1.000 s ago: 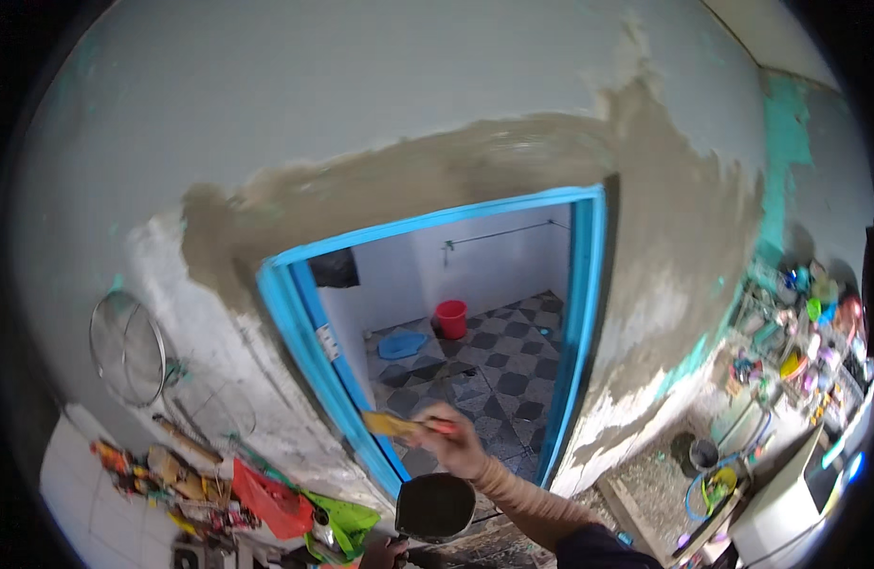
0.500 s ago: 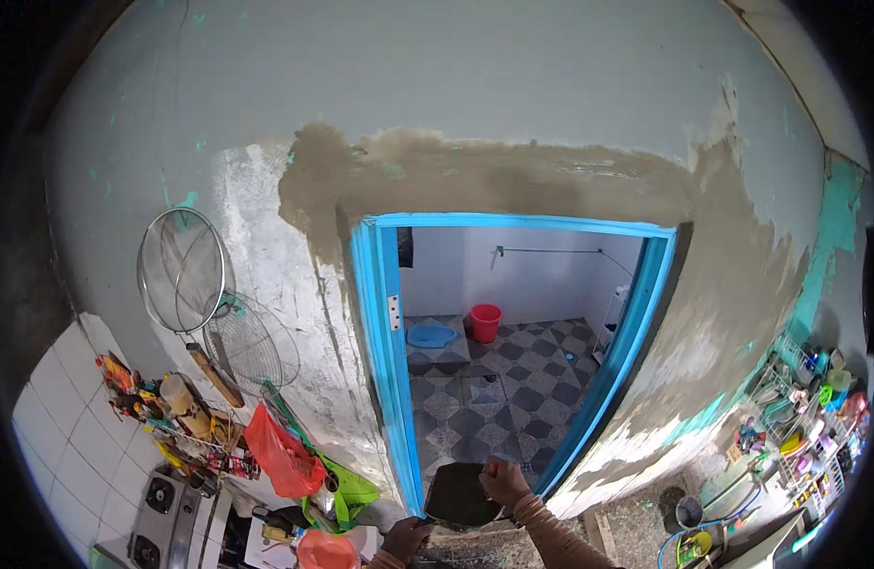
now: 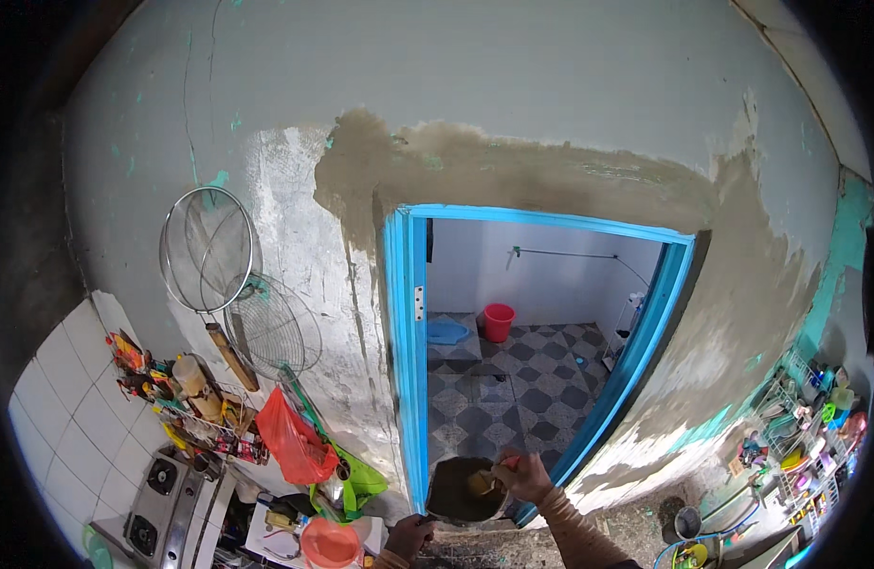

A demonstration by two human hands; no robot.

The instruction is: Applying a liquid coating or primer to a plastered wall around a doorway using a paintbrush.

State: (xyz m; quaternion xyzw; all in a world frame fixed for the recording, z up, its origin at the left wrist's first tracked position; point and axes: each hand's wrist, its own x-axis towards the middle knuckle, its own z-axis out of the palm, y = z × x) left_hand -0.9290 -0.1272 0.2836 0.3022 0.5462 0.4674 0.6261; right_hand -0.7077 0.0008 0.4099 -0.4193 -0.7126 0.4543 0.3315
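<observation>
A dark round pan [image 3: 446, 491] with grey-brown wet mix inside is held low in front of the doorway. My left hand [image 3: 409, 538] is closed round its handle on the left. Over the pan's right side, my right hand [image 3: 524, 477] grips a small hand tool [image 3: 480, 484] with a yellowish flat end and a bit of reddish handle showing. The tool's end is in or just above the mix; its exact kind is unclear. Around the blue door frame [image 3: 413, 360], a damp grey-brown plaster band [image 3: 551, 171] covers the wall above and at the right.
Wire strainers [image 3: 208, 248] hang left of the door, above a red plastic bag [image 3: 290, 441]. A gas stove [image 3: 157, 503] and an orange basin [image 3: 330, 542] are lower left. Dish racks [image 3: 807, 446] and a bucket [image 3: 687, 522] crowd the right. A red bucket [image 3: 498, 322] stands beyond the doorway.
The view has turned, so the doorway sits further right. My right hand has shifted slightly right and up over the pan, and the tool's yellowish end now shows.
</observation>
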